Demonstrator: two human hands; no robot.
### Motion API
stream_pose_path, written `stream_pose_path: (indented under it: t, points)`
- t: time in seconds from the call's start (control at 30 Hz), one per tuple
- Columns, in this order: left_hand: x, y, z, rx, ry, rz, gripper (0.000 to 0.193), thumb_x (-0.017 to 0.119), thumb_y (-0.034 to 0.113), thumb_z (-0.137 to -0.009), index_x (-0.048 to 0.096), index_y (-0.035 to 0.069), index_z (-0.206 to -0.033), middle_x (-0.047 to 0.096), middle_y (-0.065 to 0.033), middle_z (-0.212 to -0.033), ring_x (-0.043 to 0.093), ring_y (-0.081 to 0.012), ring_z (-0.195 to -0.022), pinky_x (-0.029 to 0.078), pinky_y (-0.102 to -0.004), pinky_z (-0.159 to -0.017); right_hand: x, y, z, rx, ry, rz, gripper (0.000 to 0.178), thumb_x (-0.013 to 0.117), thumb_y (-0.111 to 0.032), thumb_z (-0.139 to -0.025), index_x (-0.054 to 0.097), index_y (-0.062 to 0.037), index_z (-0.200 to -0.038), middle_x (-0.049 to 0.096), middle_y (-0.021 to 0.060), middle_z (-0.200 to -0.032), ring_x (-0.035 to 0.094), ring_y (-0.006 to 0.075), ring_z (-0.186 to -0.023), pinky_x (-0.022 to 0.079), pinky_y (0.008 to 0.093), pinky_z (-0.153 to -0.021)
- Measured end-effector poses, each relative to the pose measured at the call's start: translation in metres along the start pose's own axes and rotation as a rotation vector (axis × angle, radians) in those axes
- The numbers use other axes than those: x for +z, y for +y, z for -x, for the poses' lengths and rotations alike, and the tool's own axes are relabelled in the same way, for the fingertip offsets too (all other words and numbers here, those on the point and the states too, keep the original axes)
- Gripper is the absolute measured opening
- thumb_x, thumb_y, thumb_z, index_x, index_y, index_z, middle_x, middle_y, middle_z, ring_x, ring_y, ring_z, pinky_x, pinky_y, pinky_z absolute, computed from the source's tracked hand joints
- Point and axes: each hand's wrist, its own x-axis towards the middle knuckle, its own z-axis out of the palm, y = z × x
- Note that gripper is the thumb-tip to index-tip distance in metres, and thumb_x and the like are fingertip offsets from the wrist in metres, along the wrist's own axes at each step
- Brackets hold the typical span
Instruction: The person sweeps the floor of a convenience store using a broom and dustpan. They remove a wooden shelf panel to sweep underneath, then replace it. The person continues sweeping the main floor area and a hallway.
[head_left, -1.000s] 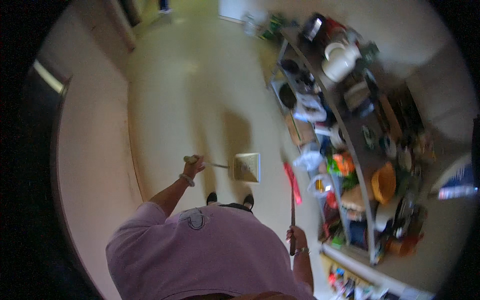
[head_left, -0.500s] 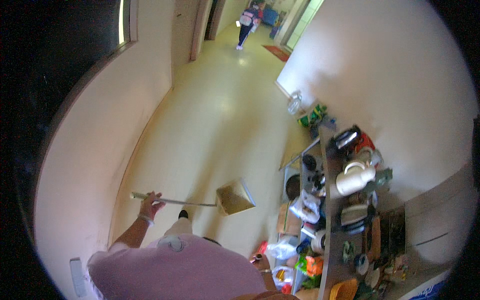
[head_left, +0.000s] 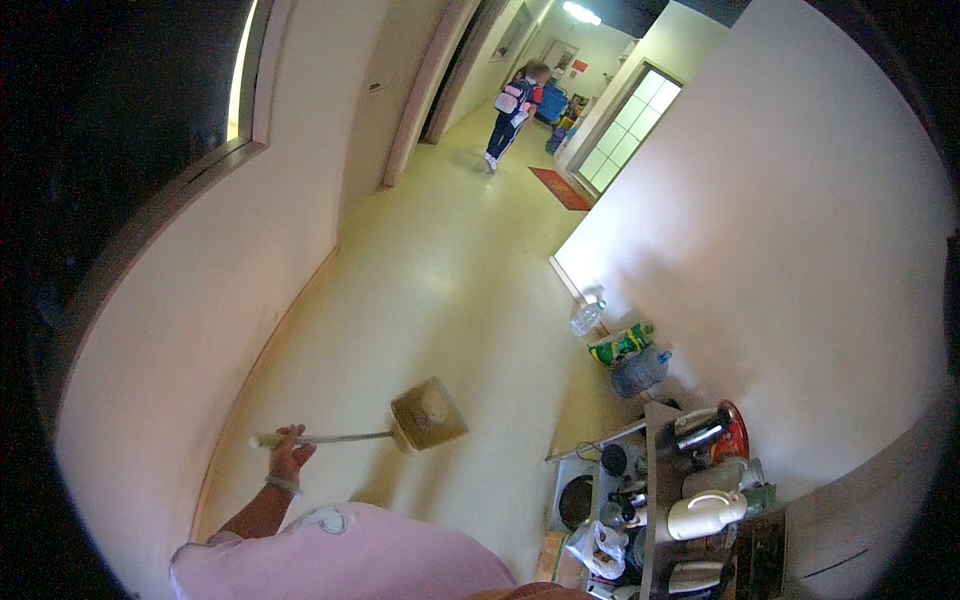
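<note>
Far left: dark window frame set in the cream wall, curved by the lens. Lower left: left hand raised, fingers wrapped tight around the pale grip end of a dustpan handle, bracelet on the wrist, pink shirt filling the bottom edge. Handle runs roughly level to the right, ending at the dustpan — tan, boxy, held up in the air over the yellow floor, tilted, touching nothing else. Right hand not in view, so cannot tell its fingers. Up the hallway, well apart: another person with a backpack, standing near a red mat and a glass door. Right of the dustpan, against the white wall: clear bottle, green bag, big blue water jug. Lower right — shelf unit crowded with a metal kettle, a red lid, a white thermos jug, a dark pan on a lower level, plus small items too cluttered to tell apart.
</note>
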Motion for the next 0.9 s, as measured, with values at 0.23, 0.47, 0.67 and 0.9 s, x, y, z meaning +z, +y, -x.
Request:
stream_pose_path:
  t: [0.23, 0.47, 0.67, 0.9]
  points:
    - [0.068, 0.02, -0.142, 0.089, 0.055, 0.007, 0.026, 0.065, 0.027, -0.089, 0.05, 0.015, -0.107, 0.061, -0.0049, -0.113, 0.063, -0.0187, -0.078, 0.056, -0.0314, -0.072, 0.113, -0.058, -0.064, -0.011, 0.049, 0.027, 0.015, 0.049, -0.018, -0.082, 0.05, -0.0079, -0.07, 0.052, 0.0039, -0.063, 0.055, 0.0196, -0.06, 0.046, 0.0312, -0.05]
    - [0.169, 0.045, -0.279, 0.164, 0.28, 0.083, 0.035, 0.072, 0.018, -0.082, 0.052, 0.011, -0.109, 0.062, -0.0078, -0.109, 0.063, -0.0226, -0.083, 0.057, -0.0333, -0.063, 0.263, -0.135, -0.163, 0.022, 0.03, -0.001, 0.015, 0.048, -0.016, -0.083, 0.051, -0.0071, -0.072, 0.054, 0.0046, -0.066, 0.056, 0.0196, -0.064, 0.046, 0.0309, -0.052]
    - [0.244, 0.075, -0.398, 0.19, 0.299, 0.17, 0.033, 0.071, 0.016, -0.081, 0.053, 0.012, -0.108, 0.063, -0.0074, -0.103, 0.063, -0.0219, -0.081, 0.057, -0.0328, -0.065, 0.424, -0.203, -0.249, 0.081, 0.04, 0.05, 0.015, 0.047, -0.014, -0.085, 0.052, -0.0065, -0.073, 0.056, 0.0052, -0.068, 0.057, 0.0197, -0.067, 0.046, 0.0307, -0.054]
    - [0.335, 0.104, -0.584, 0.225, 0.311, 0.208, 0.034, 0.07, 0.016, -0.082, 0.054, 0.009, -0.112, 0.063, -0.0083, -0.106, 0.064, -0.0199, -0.075, 0.058, -0.0304, -0.064, 0.667, -0.259, -0.35, 0.145, 0.057, 0.025, 0.02, 0.045, -0.017, -0.086, 0.052, -0.0067, -0.07, 0.052, 0.0044, -0.06, 0.051, 0.0191, -0.049, 0.045, 0.0292, -0.043]
